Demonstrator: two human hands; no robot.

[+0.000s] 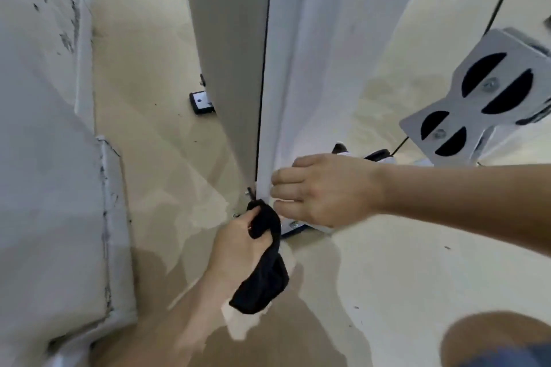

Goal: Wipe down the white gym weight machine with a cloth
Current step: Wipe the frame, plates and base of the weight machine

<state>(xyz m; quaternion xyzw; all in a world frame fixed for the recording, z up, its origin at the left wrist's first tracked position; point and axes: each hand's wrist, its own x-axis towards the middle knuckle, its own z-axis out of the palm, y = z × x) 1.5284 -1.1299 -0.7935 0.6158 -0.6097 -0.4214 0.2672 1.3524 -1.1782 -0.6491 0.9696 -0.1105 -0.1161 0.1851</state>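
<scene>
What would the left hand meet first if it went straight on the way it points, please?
Probably the foot of the white upright, just ahead of the left hand and its black cloth; depth is unclear.

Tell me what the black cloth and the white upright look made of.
Black cloth: soft matte fabric, possibly knit or fleece. It droops and folds limply from the left hand's grip.
White upright: probably painted or powder-coated steel with a smooth satin finish. It has flat faces, straight hard edges, and a bolt at its foot.
</scene>
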